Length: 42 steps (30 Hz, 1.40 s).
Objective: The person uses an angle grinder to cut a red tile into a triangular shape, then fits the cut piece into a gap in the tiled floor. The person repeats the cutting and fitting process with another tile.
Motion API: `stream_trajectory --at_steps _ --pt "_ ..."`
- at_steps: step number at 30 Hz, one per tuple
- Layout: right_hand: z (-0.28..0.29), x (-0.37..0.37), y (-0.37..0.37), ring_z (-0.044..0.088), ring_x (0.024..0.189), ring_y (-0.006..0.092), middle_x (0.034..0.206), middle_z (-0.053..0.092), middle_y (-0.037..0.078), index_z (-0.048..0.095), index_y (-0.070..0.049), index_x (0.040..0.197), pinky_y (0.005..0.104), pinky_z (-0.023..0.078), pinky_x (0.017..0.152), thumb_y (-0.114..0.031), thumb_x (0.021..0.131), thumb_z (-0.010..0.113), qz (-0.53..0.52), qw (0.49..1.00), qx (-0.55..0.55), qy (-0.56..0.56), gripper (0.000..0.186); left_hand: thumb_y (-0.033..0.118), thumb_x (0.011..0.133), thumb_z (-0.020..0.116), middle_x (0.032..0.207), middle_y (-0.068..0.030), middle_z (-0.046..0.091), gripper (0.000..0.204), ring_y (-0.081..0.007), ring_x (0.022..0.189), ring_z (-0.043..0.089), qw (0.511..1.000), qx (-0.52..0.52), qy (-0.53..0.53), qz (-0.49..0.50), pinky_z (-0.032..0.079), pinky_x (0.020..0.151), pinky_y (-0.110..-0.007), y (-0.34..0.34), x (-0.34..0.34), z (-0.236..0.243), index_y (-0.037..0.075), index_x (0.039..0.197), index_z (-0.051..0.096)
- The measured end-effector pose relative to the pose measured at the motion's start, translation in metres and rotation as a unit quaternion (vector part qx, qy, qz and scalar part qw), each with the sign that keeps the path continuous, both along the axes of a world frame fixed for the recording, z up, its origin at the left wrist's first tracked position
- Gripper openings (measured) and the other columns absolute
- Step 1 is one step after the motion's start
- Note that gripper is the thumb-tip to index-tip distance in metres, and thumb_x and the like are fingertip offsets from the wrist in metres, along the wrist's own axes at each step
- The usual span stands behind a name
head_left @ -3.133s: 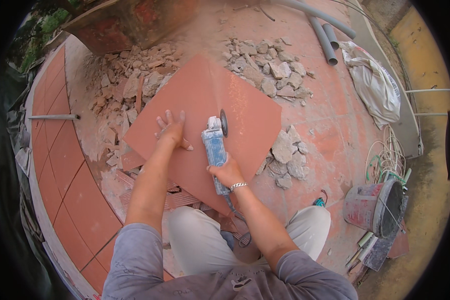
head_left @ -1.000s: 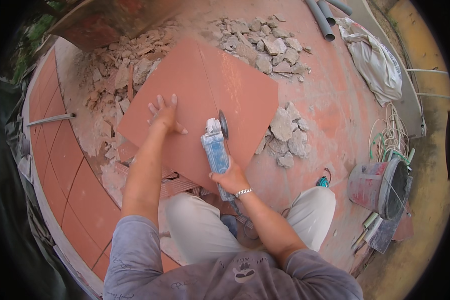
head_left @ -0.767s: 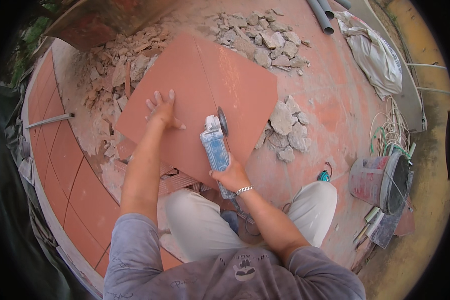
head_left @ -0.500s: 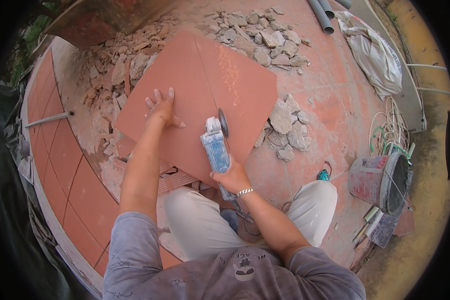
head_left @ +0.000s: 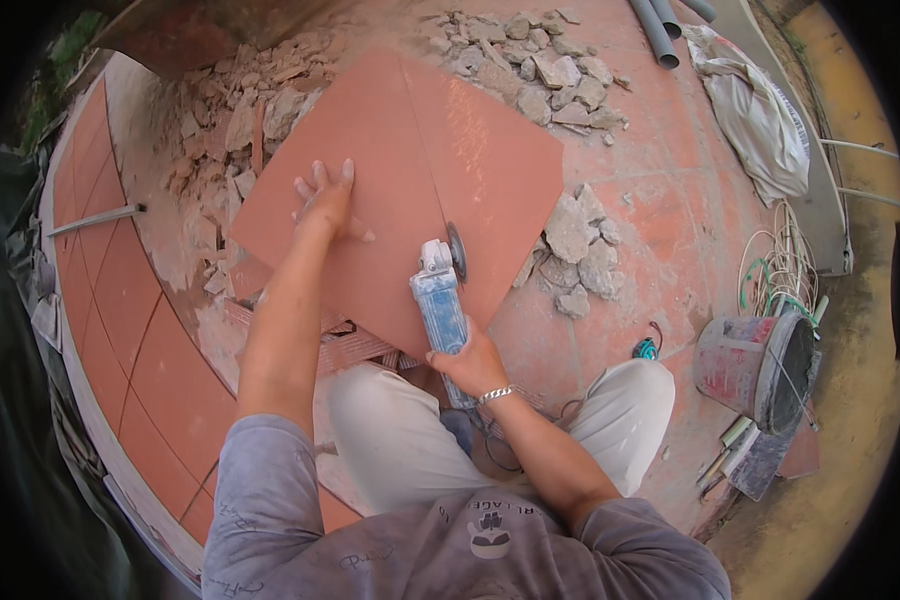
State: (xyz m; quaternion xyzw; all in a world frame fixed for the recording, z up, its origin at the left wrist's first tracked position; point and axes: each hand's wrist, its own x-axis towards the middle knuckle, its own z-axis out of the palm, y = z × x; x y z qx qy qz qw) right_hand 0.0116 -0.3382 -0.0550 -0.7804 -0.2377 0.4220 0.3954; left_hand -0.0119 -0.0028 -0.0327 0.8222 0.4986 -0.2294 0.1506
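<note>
A large reddish tile [head_left: 370, 130] lies tilted in front of my knees, its corner toward the far side. A thin dark cut line runs down it from the far edge to the disc of an angle grinder [head_left: 438, 300]. My right hand [head_left: 473, 360] is wrapped round the grinder's blue, dusty body, and the disc stands on edge at the line. With fingers spread, my left hand [head_left: 325, 203] presses flat on the tile, left of the line. Orange dust streaks the tile beyond the disc. Striped tile pieces [head_left: 355, 347] show under the tile's near edge.
Broken concrete rubble [head_left: 560, 85] lies behind and right of the tile. To the right are a bucket [head_left: 735, 360], a tape measure [head_left: 646, 348], coiled cable [head_left: 775, 265] and a white sack [head_left: 755, 125]. Grey pipes [head_left: 655, 35] lie far right. A metal bar [head_left: 100, 219] rests on laid tiles at left.
The grinder and my right hand have come slightly nearer to me along the line. My left hand still presses on the tile; the whole view has shifted slightly.
</note>
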Motion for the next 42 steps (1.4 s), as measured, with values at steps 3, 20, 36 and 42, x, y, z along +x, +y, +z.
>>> stream_trajectory --at_steps 3,20,36,42 --pt "-0.001 -0.006 -0.006 0.07 0.106 0.0463 0.113 0.073 0.028 0.056 0.0 0.132 0.0495 0.055 0.092 -0.03 0.075 0.083 -0.003 1.0 0.002 -0.014 0.069 0.031 0.052 0.106 0.178 -0.0169 -0.008 0.155 -0.0564 0.159 0.002 1.0 -0.002 0.005 0.005 0.038 0.11 -0.081 0.0 0.002 0.0 0.037 0.171 0.007" --pt "0.001 -0.014 -0.026 0.072 0.102 0.0475 0.109 0.073 0.029 0.052 -0.002 0.136 0.0514 0.056 0.09 -0.035 0.075 0.082 0.01 0.998 -0.052 -0.015 0.075 0.033 0.054 0.106 0.178 -0.0191 -0.008 0.153 -0.0564 0.159 0.0 1.0 -0.013 0.005 0.005 0.034 0.112 -0.081 0.0 0.003 0.005 0.035 0.171 0.008" --pt "0.011 -0.016 -0.031 0.072 0.104 0.0442 0.112 0.073 0.027 0.053 -0.002 0.137 0.0484 0.056 0.091 -0.031 0.075 0.084 0.002 1.0 -0.01 -0.019 0.075 0.031 0.051 0.106 0.179 -0.0184 -0.006 0.155 -0.0567 0.159 0.001 1.0 -0.004 -0.003 -0.001 0.032 0.113 -0.081 -0.005 0.001 0.015 0.036 0.171 0.009" --pt "0.052 0.002 -0.041 0.074 0.101 0.0359 0.111 0.074 0.023 0.054 0.001 0.137 0.0443 0.057 0.09 -0.027 0.074 0.085 -0.032 0.998 0.028 -0.042 0.076 0.052 0.073 0.092 0.174 -0.0198 0.019 0.114 -0.0473 0.158 0.021 0.995 0.037 -0.046 -0.08 0.035 0.12 -0.068 0.034 -0.034 0.014 0.027 0.167 0.033"
